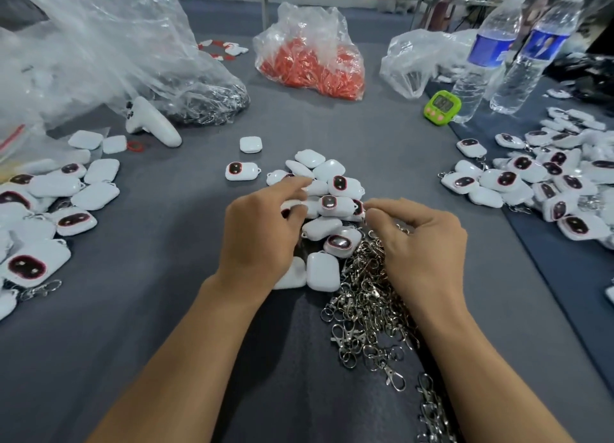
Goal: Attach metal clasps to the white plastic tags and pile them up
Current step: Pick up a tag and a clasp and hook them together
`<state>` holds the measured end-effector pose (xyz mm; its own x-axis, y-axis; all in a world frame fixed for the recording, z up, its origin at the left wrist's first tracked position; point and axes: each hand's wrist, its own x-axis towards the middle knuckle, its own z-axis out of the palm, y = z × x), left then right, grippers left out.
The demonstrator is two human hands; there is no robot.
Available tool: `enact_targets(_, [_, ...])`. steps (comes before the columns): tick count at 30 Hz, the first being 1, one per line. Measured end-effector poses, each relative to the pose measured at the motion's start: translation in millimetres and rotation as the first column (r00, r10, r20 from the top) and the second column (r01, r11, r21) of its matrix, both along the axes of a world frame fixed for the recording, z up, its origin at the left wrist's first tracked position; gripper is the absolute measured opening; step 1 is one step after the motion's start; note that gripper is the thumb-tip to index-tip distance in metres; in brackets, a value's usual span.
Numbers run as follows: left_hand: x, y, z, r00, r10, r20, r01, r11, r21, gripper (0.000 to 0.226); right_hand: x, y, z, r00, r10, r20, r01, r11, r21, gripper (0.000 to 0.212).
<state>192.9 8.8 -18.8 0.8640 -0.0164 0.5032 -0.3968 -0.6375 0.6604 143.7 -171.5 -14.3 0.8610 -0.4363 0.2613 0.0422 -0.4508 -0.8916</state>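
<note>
Central pile of white rounded plastic tags lies mid-surface. Left hand grip is curled, pinching one white tag at the pile's 9 o'clock edge. Right hand grip has thumb and forefinger drawn together; what it holds cannot be told. Heap of silver metal clasps touches the pile at 5 o'clock. Small green plastic timer stands at 1 o'clock.

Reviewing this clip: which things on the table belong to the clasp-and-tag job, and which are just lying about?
Job: heap of white tags, pile of metal clasps, clasped tags at right, left hand and right hand over them.
Lying about: green timer, two water bottles, bag of orange pieces, white controller.
</note>
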Motion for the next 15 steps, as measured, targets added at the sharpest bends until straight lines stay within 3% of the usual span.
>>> enact_targets(4, [-3, -12, 6, 1.000, -0.022, -0.003, 0.020, 0.966, -0.256, 0.033, -4, 5, 5, 0.996, 0.074, 0.053, -0.083, 0.973, 0.217, 0.016])
enact_targets(8, [-6, -24, 10, 0.993, -0.090, -0.075, 0.047, 0.893, -0.448, 0.025, -5, 15, 10, 0.976, 0.206, 0.064, -0.210, 0.835, 0.508, 0.023])
enact_targets(12, [-8, -30, 8, 0.984, -0.140, -0.113, 0.071, 0.877, -0.475, 0.019, -3, 18, 8, 0.925, 0.375, 0.053, -0.302, 0.646, 0.701, 0.033])
enact_targets(15, [-11, -36, 8, 0.973, -0.164, -0.165, 0.065, 0.871, -0.487, 0.021, 0, 11, 7, 0.880, 0.461, 0.114, -0.365, 0.503, 0.784, 0.029])
